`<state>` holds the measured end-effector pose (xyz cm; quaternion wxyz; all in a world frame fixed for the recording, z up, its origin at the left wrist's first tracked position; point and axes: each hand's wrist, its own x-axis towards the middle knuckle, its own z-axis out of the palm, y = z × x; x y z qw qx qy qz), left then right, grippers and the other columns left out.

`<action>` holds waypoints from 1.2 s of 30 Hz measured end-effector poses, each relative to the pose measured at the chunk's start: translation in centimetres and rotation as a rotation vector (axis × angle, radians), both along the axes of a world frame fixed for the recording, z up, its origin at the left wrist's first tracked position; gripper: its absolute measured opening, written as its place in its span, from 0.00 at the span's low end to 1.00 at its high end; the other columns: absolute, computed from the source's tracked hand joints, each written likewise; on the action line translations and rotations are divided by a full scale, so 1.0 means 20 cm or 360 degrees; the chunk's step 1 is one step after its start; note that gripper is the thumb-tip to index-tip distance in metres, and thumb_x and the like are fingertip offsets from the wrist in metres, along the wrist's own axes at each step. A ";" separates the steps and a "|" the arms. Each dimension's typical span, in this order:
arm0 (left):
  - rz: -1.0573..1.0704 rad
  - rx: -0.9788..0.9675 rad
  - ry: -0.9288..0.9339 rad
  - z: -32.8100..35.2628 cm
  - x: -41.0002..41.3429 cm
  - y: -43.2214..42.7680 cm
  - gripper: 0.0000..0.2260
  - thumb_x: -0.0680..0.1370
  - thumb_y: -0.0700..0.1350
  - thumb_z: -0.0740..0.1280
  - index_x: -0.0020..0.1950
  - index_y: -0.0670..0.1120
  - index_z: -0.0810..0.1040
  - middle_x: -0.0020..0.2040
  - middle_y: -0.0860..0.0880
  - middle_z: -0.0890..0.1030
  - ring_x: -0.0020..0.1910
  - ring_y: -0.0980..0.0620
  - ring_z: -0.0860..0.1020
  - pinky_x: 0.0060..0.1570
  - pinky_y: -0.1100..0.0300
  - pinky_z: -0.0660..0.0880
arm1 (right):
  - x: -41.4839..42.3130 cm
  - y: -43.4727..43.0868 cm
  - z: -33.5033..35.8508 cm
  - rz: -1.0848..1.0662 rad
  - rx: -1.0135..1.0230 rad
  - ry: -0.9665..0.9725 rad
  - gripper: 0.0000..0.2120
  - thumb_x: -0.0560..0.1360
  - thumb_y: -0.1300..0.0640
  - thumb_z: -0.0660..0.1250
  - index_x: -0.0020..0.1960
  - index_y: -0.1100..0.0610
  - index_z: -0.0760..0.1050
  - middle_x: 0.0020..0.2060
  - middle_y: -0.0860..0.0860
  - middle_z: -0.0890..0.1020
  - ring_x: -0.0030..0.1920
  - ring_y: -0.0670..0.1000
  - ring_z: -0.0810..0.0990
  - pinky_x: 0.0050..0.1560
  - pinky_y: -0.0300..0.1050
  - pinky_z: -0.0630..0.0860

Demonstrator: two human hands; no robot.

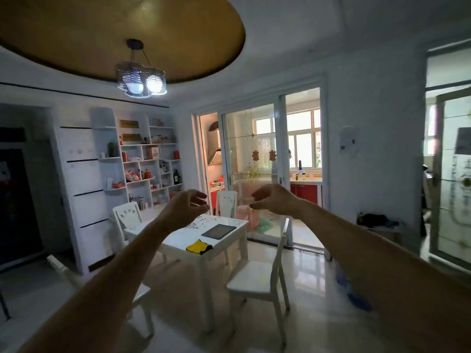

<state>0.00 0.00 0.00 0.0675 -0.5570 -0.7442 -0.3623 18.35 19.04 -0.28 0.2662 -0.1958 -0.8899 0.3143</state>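
Note:
Both my arms reach forward at chest height across a dining room. My left hand (187,206) hangs in the air with loosely curled fingers and holds nothing. My right hand (271,200) faces it, about a hand's width away, also loosely curled and empty. Beyond and below them stands a white dining table (178,240). A folded yellow and black cloth (198,246) lies near its front edge, and a dark flat tablet (218,231) lies behind the cloth. Neither hand touches the table or anything on it.
White chairs stand around the table, one at the front right (260,281). A white shelf wall (142,161) with bottles and boxes fills the left. Glass sliding doors (254,169) lead to a kitchen. A blue item (354,294) lies on the glossy floor at the right.

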 end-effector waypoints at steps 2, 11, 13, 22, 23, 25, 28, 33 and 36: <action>-0.0047 -0.0010 -0.0005 0.00 0.01 0.12 0.16 0.76 0.40 0.68 0.62 0.38 0.73 0.55 0.41 0.80 0.49 0.53 0.78 0.43 0.68 0.74 | 0.05 0.07 -0.01 -0.0057 -0.0002 0.0008 0.17 0.73 0.58 0.71 0.60 0.61 0.76 0.55 0.55 0.81 0.55 0.53 0.79 0.54 0.41 0.76; -0.0321 -0.0132 0.0073 -0.03 0.19 0.94 0.16 0.75 0.40 0.69 0.61 0.38 0.74 0.54 0.43 0.80 0.52 0.51 0.78 0.53 0.60 0.76 | 0.30 0.79 -0.07 -0.0277 0.0097 -0.0090 0.21 0.73 0.56 0.72 0.64 0.60 0.74 0.58 0.53 0.80 0.51 0.48 0.78 0.43 0.31 0.72; -0.0361 -0.0168 0.0100 -0.02 0.21 1.14 0.17 0.74 0.39 0.70 0.62 0.38 0.74 0.55 0.42 0.80 0.52 0.52 0.79 0.53 0.60 0.77 | 0.34 0.99 -0.06 -0.0295 0.0131 -0.0155 0.19 0.73 0.57 0.72 0.63 0.59 0.75 0.56 0.53 0.81 0.52 0.50 0.79 0.48 0.36 0.73; -0.0391 -0.0141 0.0194 0.03 0.29 2.11 0.16 0.75 0.41 0.70 0.61 0.39 0.75 0.57 0.43 0.80 0.53 0.52 0.79 0.53 0.62 0.76 | 0.43 1.88 0.04 -0.0343 0.0206 -0.0237 0.21 0.72 0.55 0.73 0.63 0.58 0.75 0.57 0.53 0.81 0.55 0.51 0.80 0.57 0.44 0.76; -0.0404 -0.0143 0.0190 0.02 0.30 2.19 0.15 0.75 0.41 0.70 0.61 0.39 0.76 0.57 0.43 0.80 0.53 0.51 0.80 0.54 0.61 0.76 | 0.43 1.96 0.03 -0.0344 0.0215 -0.0267 0.21 0.72 0.54 0.73 0.63 0.58 0.74 0.57 0.53 0.81 0.55 0.51 0.80 0.57 0.44 0.76; -0.0438 -0.0191 0.0160 -0.01 0.29 2.36 0.15 0.75 0.40 0.70 0.60 0.39 0.76 0.57 0.42 0.80 0.54 0.50 0.80 0.55 0.59 0.77 | 0.42 2.12 0.01 -0.0331 0.0205 -0.0312 0.21 0.72 0.54 0.72 0.63 0.58 0.74 0.57 0.53 0.80 0.55 0.51 0.79 0.57 0.44 0.75; -0.0440 -0.0233 0.0140 -0.02 0.23 2.60 0.15 0.75 0.40 0.69 0.61 0.39 0.75 0.57 0.42 0.80 0.51 0.53 0.79 0.51 0.63 0.77 | 0.38 2.36 -0.01 -0.0329 0.0180 -0.0343 0.21 0.73 0.54 0.72 0.63 0.59 0.74 0.57 0.54 0.80 0.54 0.50 0.79 0.56 0.41 0.75; -0.0436 -0.0243 0.0161 -0.05 0.11 3.03 0.15 0.75 0.41 0.69 0.61 0.39 0.74 0.57 0.42 0.80 0.54 0.51 0.79 0.53 0.60 0.77 | 0.28 2.78 -0.06 -0.0351 0.0168 -0.0382 0.20 0.73 0.55 0.72 0.63 0.58 0.74 0.56 0.53 0.81 0.51 0.47 0.79 0.52 0.38 0.74; -0.0475 -0.0240 0.0168 -0.09 0.01 3.35 0.15 0.76 0.41 0.68 0.62 0.39 0.74 0.57 0.41 0.80 0.55 0.49 0.79 0.55 0.58 0.77 | 0.18 3.08 -0.11 -0.0372 0.0177 -0.0392 0.21 0.73 0.54 0.72 0.63 0.57 0.74 0.57 0.52 0.81 0.52 0.48 0.79 0.55 0.41 0.75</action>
